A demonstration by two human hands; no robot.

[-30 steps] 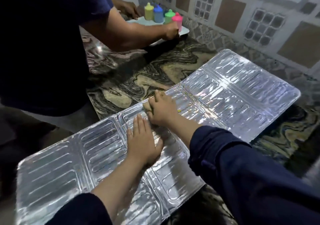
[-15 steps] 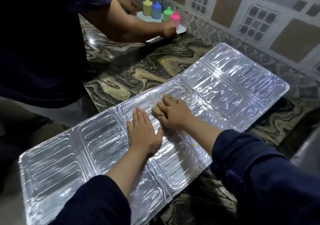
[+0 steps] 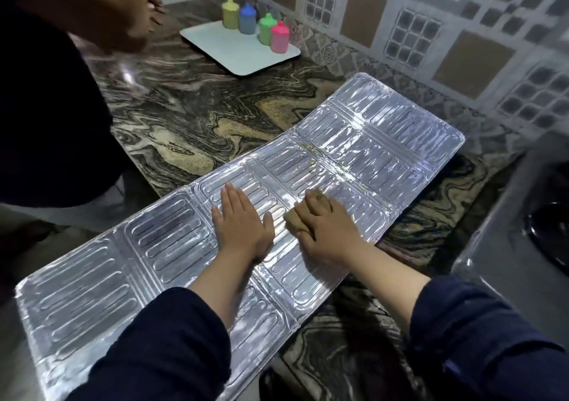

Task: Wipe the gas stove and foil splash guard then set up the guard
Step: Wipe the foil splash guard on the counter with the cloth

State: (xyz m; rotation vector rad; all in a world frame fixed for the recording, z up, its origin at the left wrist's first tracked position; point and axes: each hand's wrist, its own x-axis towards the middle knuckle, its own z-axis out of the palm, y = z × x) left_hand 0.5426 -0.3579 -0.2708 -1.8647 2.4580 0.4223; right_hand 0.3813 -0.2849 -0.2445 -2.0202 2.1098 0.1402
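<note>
The foil splash guard (image 3: pixel 172 255) was laid flat across the bench (image 3: pixel 215 117), its long axis running from 7 o'clock to 1 o'clock. The left hand (image 3: pixel 243 225) was pressed palm-down on it, fingers spread flat, holding nothing. The right hand (image 3: pixel 326 228) was closed over a tan cloth (image 3: pixel 292 217) held against the foil. Yellowish specks (image 3: pixel 312 163) were seen along the fold at 1 o'clock from that nearer hand, so the next wipe was judged to go that way.
</note>
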